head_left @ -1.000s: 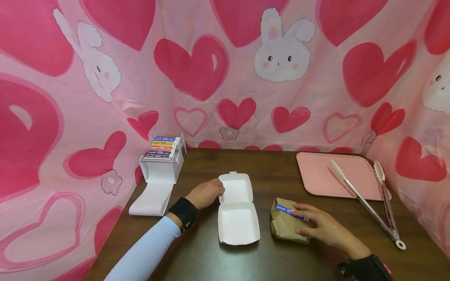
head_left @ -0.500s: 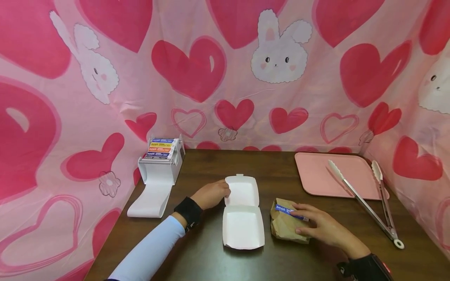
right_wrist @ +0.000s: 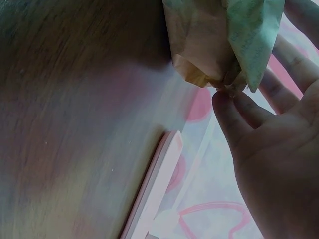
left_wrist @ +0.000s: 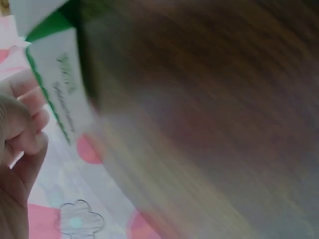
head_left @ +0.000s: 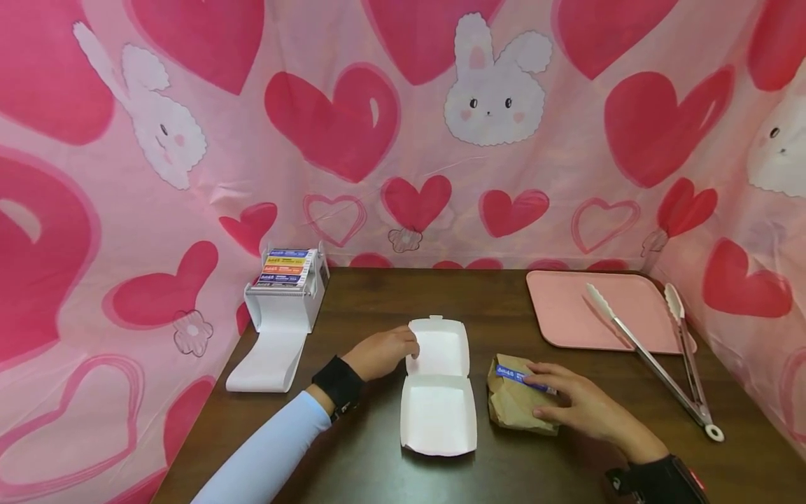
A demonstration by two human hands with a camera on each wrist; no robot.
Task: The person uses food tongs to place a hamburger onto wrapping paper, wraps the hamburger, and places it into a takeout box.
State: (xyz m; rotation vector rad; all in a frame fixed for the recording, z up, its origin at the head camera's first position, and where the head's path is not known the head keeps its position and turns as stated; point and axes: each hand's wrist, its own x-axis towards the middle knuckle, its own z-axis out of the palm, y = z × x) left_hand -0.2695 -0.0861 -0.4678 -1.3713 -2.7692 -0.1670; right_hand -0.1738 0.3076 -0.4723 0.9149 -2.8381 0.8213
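A white clamshell takeout box (head_left: 439, 416) lies unfolded on the table, its tabbed lid half away from me. My left hand (head_left: 380, 353) holds the lid's left rim with curled fingers. In the left wrist view, the same hand (left_wrist: 20, 129) is at the scalloped green edge of the box wall (left_wrist: 62, 84), which bears small green print. To the right sits a brown paper package (head_left: 513, 406) with a blue label strip across its top. My right hand (head_left: 582, 406) holds its right side, fingers over the top and thumb lower; the right wrist view shows fingertips at the folded paper (right_wrist: 199, 45).
A label dispenser (head_left: 286, 287) with several coloured rolls stands at the left, a white strip (head_left: 267, 364) hanging from it. At the back right, metal tongs (head_left: 655, 364) lie partly over a pink tray (head_left: 560, 308). A heart-patterned cloth (head_left: 346, 126) walls the table's back and sides.
My left hand and the takeout box have shifted to the right, closer to the package. The right hand stays on the package, which has hardly moved.
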